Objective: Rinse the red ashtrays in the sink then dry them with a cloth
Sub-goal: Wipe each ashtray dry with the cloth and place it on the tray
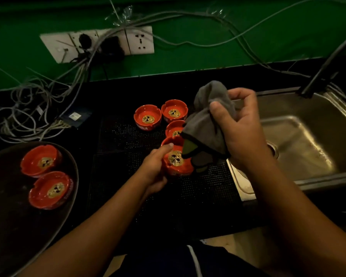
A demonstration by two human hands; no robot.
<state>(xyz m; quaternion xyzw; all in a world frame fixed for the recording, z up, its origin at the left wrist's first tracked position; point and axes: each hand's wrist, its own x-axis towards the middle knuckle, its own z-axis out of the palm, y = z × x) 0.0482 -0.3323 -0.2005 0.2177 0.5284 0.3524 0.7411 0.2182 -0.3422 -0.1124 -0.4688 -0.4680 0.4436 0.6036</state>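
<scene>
My left hand grips a red ashtray with a gold skull print, held over the black mat. My right hand grips a grey cloth above it, and the cloth's lower corner hangs over the ashtray's right rim. Three more red ashtrays stand on the mat behind: one at the left, one at the back, and one partly hidden by the cloth. Two further ashtrays lie on a dark round tray at the left.
A steel sink lies to the right, with a dark tap over it. The black dotted mat covers the counter. Tangled cables and a wall socket strip sit at the back left against a green wall.
</scene>
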